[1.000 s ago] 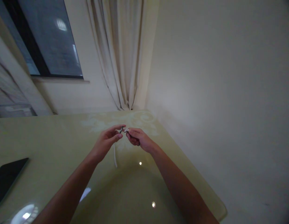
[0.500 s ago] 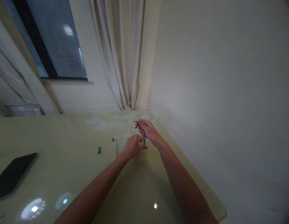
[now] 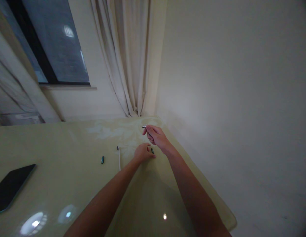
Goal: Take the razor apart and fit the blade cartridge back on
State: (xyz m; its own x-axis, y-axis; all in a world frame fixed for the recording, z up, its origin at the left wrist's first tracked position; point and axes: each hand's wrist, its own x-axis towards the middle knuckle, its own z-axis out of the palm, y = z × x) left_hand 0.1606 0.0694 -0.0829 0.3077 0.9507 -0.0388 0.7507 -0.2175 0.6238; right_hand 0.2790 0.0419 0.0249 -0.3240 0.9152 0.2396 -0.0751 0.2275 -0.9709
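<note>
My right hand (image 3: pixel 156 136) is closed around a small slim object with a bent silver tip (image 3: pixel 144 126) that sticks out past the thumb; the rest is hidden in the fist. Just below it, my left hand (image 3: pixel 143 152) rests low at the table with thumb and fingers apart. Between them sits a small dark green, battery-like piece (image 3: pixel 152 150), slightly tilted. Whether the fingertips touch it, I cannot tell. A similar dark piece (image 3: pixel 102 160) lies on the table to the left. Nearer my left hand is a thin white strip with a dark end (image 3: pixel 119 158), perhaps a cable.
The glossy pale green table (image 3: pixel 76 141) meets a bare wall (image 3: pixel 217 98) on the right. A black tablet-like slab (image 3: pixel 13 186) lies at the left. Cream curtains (image 3: pixel 123 56) and a dark window (image 3: pixel 56 42) stand behind the table.
My left thumb and fingers have spread away from the small dark green piece, which now leans the other way. My right hand stays nearly in place. The view has shifted slightly.
</note>
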